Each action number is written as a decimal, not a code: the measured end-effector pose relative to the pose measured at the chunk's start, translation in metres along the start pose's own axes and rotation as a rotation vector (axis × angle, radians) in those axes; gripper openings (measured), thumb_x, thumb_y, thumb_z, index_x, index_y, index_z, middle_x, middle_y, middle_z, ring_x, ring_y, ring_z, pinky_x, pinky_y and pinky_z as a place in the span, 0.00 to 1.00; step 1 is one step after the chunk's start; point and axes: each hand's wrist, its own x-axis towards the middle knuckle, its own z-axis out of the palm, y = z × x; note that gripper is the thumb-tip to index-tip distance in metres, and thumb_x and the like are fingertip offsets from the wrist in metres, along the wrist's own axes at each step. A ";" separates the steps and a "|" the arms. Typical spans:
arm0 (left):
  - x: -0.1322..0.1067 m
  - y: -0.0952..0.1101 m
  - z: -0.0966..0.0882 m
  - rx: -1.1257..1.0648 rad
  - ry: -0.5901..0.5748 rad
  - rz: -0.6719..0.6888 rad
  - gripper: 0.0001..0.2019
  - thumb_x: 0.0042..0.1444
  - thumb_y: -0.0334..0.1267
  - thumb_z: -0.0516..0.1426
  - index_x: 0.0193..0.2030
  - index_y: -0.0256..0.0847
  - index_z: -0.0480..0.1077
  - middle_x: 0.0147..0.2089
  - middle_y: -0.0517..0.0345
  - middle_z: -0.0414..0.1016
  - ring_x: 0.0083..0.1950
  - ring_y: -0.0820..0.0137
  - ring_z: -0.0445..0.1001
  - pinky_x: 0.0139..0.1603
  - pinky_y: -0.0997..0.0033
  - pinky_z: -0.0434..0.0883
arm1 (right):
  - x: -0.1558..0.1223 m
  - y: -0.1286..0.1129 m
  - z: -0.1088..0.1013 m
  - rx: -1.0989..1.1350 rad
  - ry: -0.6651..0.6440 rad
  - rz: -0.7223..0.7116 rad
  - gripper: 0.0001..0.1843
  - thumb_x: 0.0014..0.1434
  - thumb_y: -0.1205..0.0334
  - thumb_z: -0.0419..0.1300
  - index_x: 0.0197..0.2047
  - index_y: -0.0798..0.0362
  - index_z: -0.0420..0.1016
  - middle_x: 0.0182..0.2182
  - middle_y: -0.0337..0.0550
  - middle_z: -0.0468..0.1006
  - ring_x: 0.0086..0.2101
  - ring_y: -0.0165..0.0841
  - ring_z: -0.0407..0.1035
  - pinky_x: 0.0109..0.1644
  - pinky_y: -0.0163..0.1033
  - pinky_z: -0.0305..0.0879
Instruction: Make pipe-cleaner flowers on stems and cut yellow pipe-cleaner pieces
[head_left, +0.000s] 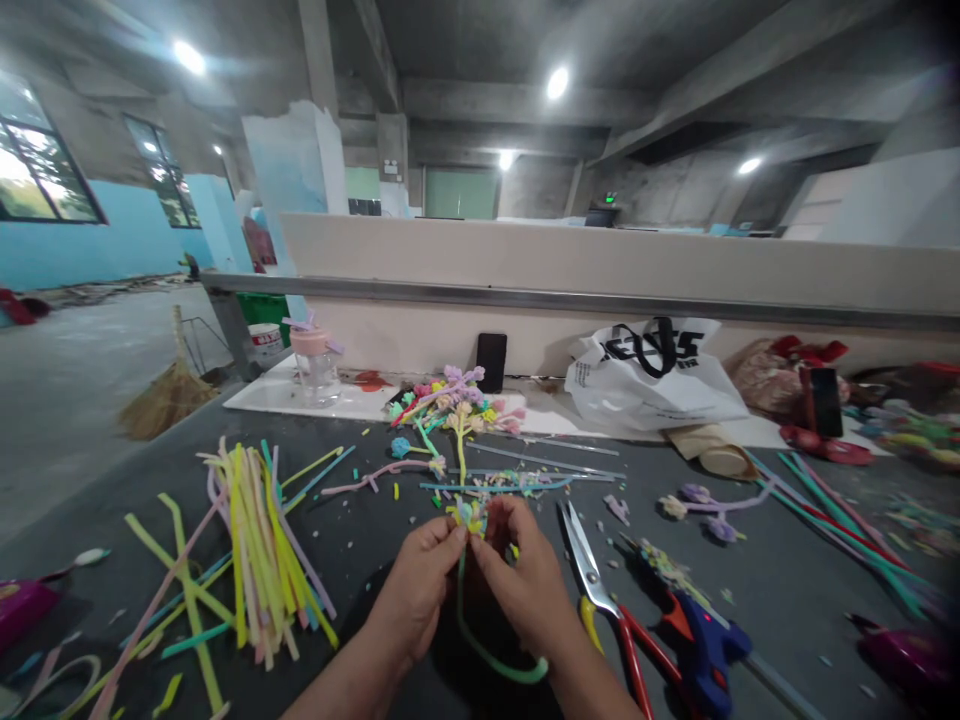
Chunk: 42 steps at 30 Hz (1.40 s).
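Observation:
A small pipe cleaner flower (471, 514) in yellow, pale blue and white is pinched between the fingertips of both hands above the dark tabletop. Its green stem (466, 625) hangs below and curls to the right, passing in front of my right wrist. My left hand (426, 570) grips the flower from the left side, fingers closed. From the right, my right hand (525, 565) has thumb and index finger on it. Just beyond the flower lie a pink pipe cleaner stem (390, 474) and a blue pipe cleaner (525, 487).
At left lies a bundle of pipe cleaners (255, 550). Scissors (591, 575) and a blue glue gun (709, 645) lie at right, near a purple flower stem (720, 507). Behind are a heap of flowers (457, 390), a phone (491, 362), a cup (315, 365) and a white bag (652, 375).

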 end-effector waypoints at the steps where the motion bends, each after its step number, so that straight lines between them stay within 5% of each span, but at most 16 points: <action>1: 0.000 0.000 0.000 0.015 -0.016 -0.009 0.13 0.47 0.45 0.60 0.32 0.35 0.69 0.22 0.60 0.70 0.21 0.76 0.66 0.23 0.78 0.61 | 0.000 0.001 -0.001 0.006 0.003 -0.043 0.14 0.48 0.65 0.57 0.41 0.50 0.66 0.29 0.38 0.70 0.30 0.33 0.65 0.35 0.36 0.59; 11: -0.001 0.003 0.001 0.358 0.100 -0.023 0.13 0.48 0.48 0.55 0.27 0.39 0.61 0.20 0.67 0.61 0.14 0.83 0.54 0.13 0.83 0.45 | 0.005 0.006 -0.009 -0.115 -0.004 -0.265 0.08 0.51 0.70 0.56 0.35 0.49 0.69 0.29 0.40 0.71 0.32 0.34 0.65 0.37 0.38 0.58; 22: 0.002 -0.003 -0.005 0.392 0.055 0.002 0.14 0.49 0.48 0.53 0.24 0.40 0.58 0.18 0.69 0.57 0.13 0.83 0.49 0.14 0.81 0.46 | 0.006 0.005 -0.009 -0.240 -0.043 -0.265 0.06 0.51 0.70 0.57 0.33 0.51 0.68 0.28 0.39 0.70 0.31 0.34 0.65 0.37 0.38 0.57; 29: 0.007 -0.002 -0.012 0.664 0.001 0.024 0.15 0.51 0.46 0.50 0.20 0.40 0.57 0.15 0.69 0.54 0.15 0.80 0.51 0.16 0.79 0.50 | 0.008 0.009 -0.009 -0.264 -0.026 -0.247 0.05 0.50 0.71 0.56 0.29 0.51 0.67 0.26 0.39 0.70 0.30 0.33 0.64 0.35 0.37 0.57; 42: 0.008 0.003 -0.016 1.075 0.078 0.324 0.12 0.52 0.36 0.47 0.19 0.40 0.55 0.20 0.66 0.53 0.24 0.75 0.55 0.25 0.77 0.52 | 0.006 -0.001 -0.007 -0.163 -0.037 -0.190 0.05 0.48 0.70 0.57 0.30 0.52 0.65 0.28 0.39 0.67 0.28 0.31 0.63 0.33 0.36 0.59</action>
